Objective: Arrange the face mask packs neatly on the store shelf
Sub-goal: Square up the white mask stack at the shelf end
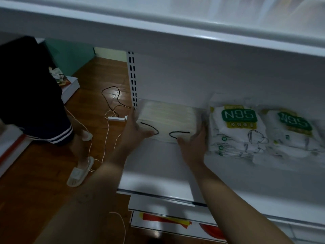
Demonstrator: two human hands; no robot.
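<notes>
At the left end of the shelf [158, 164], left hand [139, 127] and right hand [193, 140] clasp the clear mask pack [168, 117], likely squaring it beside N95 packs [237, 131].

Rightmost N95 pack [295, 131] blurred, small print illegible; bystander [26, 85] cut off at left edge.

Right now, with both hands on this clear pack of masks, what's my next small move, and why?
Probably nudge the clear mask pack rightward toward the nearest N95 pack, then let go. Your left hand and right hand grip its two ends, and a gap seems to separate it from that pack on the shelf.
</notes>
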